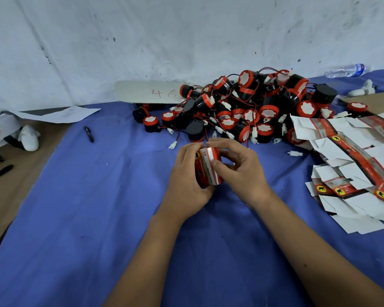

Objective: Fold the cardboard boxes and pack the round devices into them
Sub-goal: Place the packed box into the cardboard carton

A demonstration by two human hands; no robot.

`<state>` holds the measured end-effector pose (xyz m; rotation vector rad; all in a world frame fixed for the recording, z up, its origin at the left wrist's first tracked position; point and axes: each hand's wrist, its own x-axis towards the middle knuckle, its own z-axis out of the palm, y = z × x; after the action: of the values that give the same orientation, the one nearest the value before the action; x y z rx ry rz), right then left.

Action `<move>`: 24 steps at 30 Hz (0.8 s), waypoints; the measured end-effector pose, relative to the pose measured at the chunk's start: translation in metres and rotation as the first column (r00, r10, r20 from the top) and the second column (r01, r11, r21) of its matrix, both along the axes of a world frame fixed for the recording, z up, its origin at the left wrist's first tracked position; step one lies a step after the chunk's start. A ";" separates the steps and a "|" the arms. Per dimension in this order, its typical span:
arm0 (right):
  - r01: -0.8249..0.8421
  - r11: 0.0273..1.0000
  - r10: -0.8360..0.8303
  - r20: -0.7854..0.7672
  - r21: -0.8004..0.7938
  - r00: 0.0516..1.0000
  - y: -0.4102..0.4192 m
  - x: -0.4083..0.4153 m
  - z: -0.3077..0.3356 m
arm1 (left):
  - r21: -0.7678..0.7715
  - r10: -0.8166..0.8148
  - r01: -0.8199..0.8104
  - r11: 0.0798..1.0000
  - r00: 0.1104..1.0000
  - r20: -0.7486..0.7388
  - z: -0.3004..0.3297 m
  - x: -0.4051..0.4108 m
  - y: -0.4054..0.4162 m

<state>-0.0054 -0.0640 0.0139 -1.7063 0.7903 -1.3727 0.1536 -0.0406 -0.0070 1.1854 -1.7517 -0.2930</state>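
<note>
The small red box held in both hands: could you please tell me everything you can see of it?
The small red box looks like printed cardboard, red with white bands, dark lettering and a yellow disc bearing a black animal figure. It is folded into shape and held above the blue cloth. The left hand grips it from the left and below; the right hand curls round its right side. Its contents are hidden.

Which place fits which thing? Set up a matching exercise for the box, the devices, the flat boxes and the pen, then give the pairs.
Things:
1. box
2. devices
3. flat boxes
4. pen

Places:
A. spread out at the right edge of the cloth
B. lying alone on the cloth, left of the pile
C. held between both hands
D. piled at the back by the wall

Pairs: 1-C, 2-D, 3-A, 4-B
</note>
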 end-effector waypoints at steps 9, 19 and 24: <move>-0.046 0.999 0.045 -0.054 -0.015 0.998 -0.005 0.001 -0.005 | -0.024 0.014 -0.013 1.000 0.999 0.039 -0.002 0.000 -0.002; -0.274 0.931 0.209 0.263 0.240 0.942 -0.015 -0.003 -0.012 | 0.096 -0.032 0.043 0.994 0.993 -0.113 -0.002 -0.005 0.000; -0.369 0.871 0.230 0.397 0.323 0.889 -0.015 -0.003 -0.013 | 0.136 -0.052 0.077 0.988 0.983 -0.179 0.000 -0.007 0.002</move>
<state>-0.0083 -0.0789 0.0012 -1.1715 0.5198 -1.1564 0.1464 -0.0385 -0.0072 1.1679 -1.6387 -0.5525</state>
